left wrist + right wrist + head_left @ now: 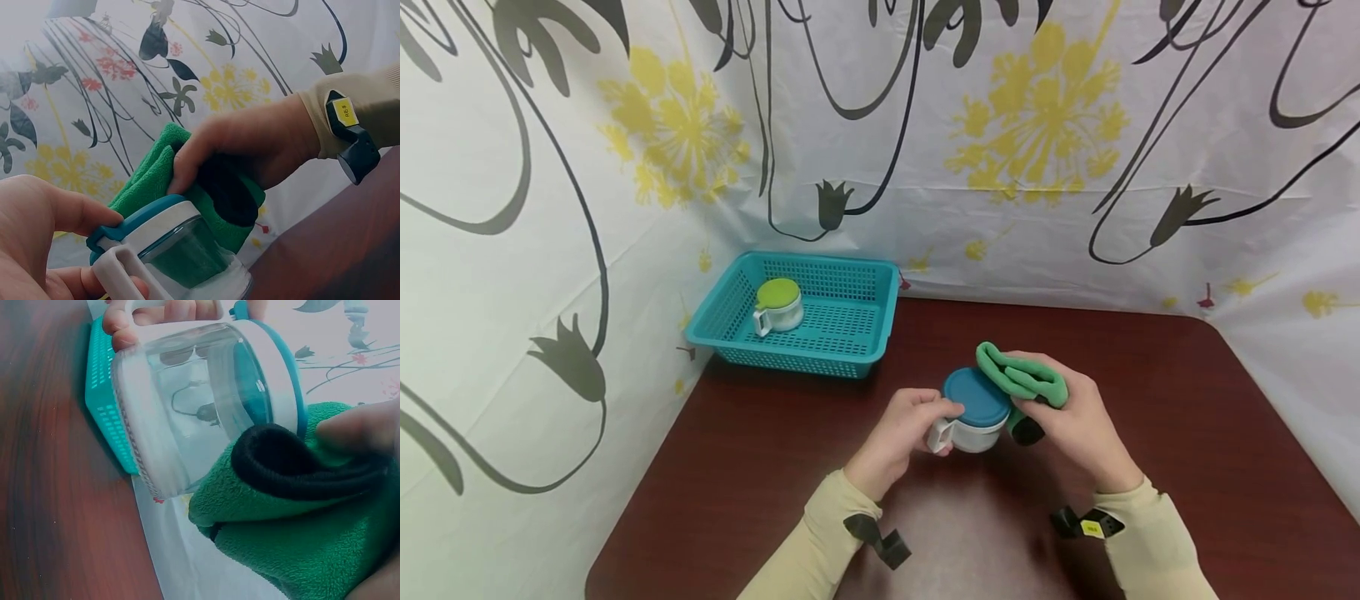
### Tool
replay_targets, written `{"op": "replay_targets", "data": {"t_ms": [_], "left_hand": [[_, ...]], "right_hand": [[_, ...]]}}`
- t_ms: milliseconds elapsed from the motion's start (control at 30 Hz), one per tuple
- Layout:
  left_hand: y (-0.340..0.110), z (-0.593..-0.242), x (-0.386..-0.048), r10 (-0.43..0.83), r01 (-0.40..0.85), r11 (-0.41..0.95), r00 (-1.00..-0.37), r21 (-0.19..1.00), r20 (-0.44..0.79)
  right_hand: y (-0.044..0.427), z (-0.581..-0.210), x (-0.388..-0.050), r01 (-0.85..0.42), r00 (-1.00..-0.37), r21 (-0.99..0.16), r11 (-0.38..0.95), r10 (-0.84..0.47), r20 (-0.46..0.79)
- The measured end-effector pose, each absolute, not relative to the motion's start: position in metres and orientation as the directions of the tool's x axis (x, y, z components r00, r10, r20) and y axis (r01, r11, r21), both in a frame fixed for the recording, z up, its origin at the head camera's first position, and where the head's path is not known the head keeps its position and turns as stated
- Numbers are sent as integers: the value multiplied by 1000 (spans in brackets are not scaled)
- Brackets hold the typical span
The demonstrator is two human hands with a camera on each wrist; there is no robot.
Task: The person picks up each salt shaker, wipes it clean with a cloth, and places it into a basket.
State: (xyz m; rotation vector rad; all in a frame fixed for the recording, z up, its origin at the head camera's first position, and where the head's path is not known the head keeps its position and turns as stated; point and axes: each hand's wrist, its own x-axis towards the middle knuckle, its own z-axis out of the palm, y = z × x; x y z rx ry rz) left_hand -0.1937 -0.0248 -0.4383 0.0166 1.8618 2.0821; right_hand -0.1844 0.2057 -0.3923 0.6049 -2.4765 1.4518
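Note:
A clear jar with a blue lid (976, 398) and a white handle is held above the table by my left hand (914, 423). The fingers go round the handle, and the thumb lies at the lid's edge in the left wrist view. My right hand (1078, 417) grips a folded green cloth (1022, 377) with a black edging. In the right wrist view the cloth (281, 531) is against the side of the glass (187, 419), near the lid. The right palm is mostly hidden behind the cloth.
A teal basket (797, 358) stands at the table's back left. Inside it sits a similar jar with a lime-green lid (778, 293). The dark red-brown table (760, 467) meets a flower-printed curtain (880, 150) at the back and left.

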Motion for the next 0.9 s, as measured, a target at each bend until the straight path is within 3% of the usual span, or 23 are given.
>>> {"op": "replay_targets", "data": {"t_ms": [400,667,900], "left_hand": [[-25,-434,-190,273,-250,-93,-937,964,-217],[-28,-428,-191,305,-219,-110,-936,970,-177],[-30,-430,-191,299,-234,-105,-934,967,-194]], "right_hand": [[230,-440,-216,-453,-881,-824,341,-311,356],[231,-478,-232,-339,-907,-887,313,-361,219],[229,-486,-232,-326,-910,-898,295,-355,213]]}}
